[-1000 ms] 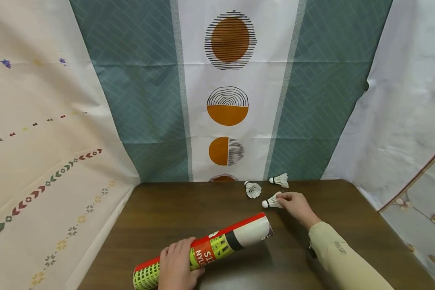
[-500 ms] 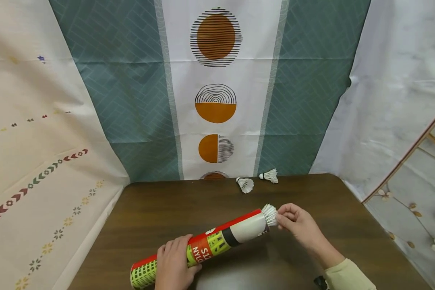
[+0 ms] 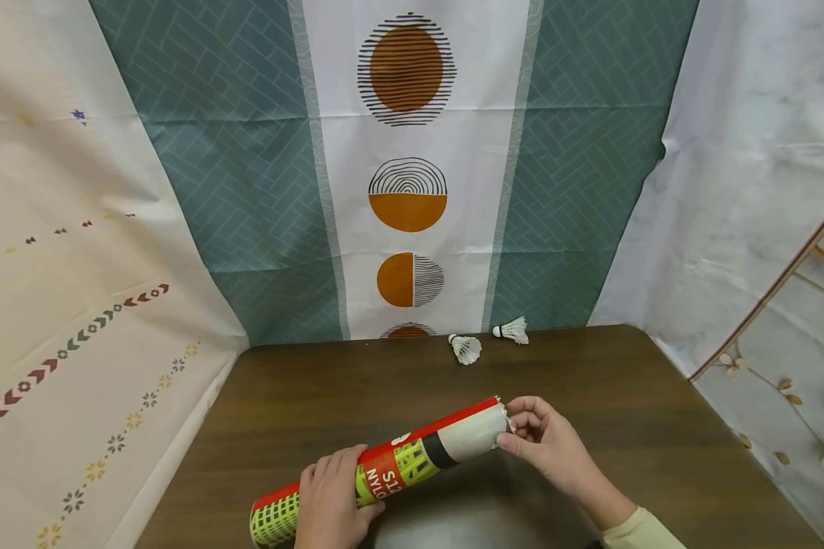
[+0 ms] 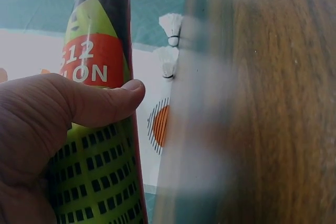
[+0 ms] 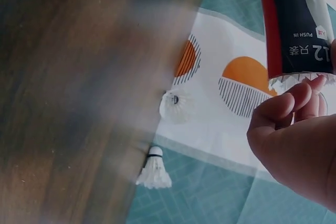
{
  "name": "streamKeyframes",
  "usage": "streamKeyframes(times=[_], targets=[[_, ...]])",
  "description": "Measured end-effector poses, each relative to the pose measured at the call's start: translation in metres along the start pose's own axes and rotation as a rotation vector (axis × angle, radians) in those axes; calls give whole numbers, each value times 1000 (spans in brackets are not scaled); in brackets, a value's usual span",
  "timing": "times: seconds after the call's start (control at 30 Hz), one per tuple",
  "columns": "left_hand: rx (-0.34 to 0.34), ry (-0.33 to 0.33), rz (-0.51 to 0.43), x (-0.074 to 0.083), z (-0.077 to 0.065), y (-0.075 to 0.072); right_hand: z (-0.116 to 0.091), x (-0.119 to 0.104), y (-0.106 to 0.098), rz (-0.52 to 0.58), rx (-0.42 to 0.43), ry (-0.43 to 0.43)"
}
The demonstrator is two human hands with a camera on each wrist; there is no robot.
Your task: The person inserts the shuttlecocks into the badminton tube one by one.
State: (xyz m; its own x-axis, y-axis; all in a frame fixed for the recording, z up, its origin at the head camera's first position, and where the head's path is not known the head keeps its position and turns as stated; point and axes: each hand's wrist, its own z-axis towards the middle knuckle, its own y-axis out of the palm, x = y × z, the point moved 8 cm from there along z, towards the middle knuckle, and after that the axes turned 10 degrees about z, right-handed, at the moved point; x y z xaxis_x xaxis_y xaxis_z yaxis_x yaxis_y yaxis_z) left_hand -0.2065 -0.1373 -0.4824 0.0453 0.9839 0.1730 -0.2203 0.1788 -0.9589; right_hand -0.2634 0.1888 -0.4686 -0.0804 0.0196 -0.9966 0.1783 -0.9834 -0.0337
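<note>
My left hand [image 3: 331,497] grips a red, yellow-green and white shuttlecock tube [image 3: 472,433] round its lower half, thumb along the near side. The tube slants up to the right over the table. At its raised mouth is my right hand [image 3: 556,450], bent fingers against the opening and thumb at the tube's edge. In the right wrist view, the ragged white skirt of a shuttlecock [image 5: 282,83] shows at the mouth by my fingertips; the rest of it is hidden inside. Lettering on the tube [image 4: 89,59] shows above my left thumb [image 4: 113,100].
Two white shuttlecocks lie at the table's back edge, one shuttlecock [image 3: 465,349] left of the other shuttlecock [image 3: 512,330]. The dark wooden table [image 3: 302,412] extends around the tube. Behind it hangs a green and white patterned cloth [image 3: 268,191].
My right hand picked up a shuttlecock from the table, brought it to the tube's mouth and pushed it in almost fully. Its fingers have loosened. My left hand keeps its grip.
</note>
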Motion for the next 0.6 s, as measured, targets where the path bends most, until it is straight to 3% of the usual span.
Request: streamKeyframes(times=[0.4, 0.6], targets=[[-10, 23, 9, 0, 1, 1, -4, 2, 3, -2, -6, 1], [-17, 28, 11, -1, 0, 2, -5, 1, 8, 16, -89, -37]])
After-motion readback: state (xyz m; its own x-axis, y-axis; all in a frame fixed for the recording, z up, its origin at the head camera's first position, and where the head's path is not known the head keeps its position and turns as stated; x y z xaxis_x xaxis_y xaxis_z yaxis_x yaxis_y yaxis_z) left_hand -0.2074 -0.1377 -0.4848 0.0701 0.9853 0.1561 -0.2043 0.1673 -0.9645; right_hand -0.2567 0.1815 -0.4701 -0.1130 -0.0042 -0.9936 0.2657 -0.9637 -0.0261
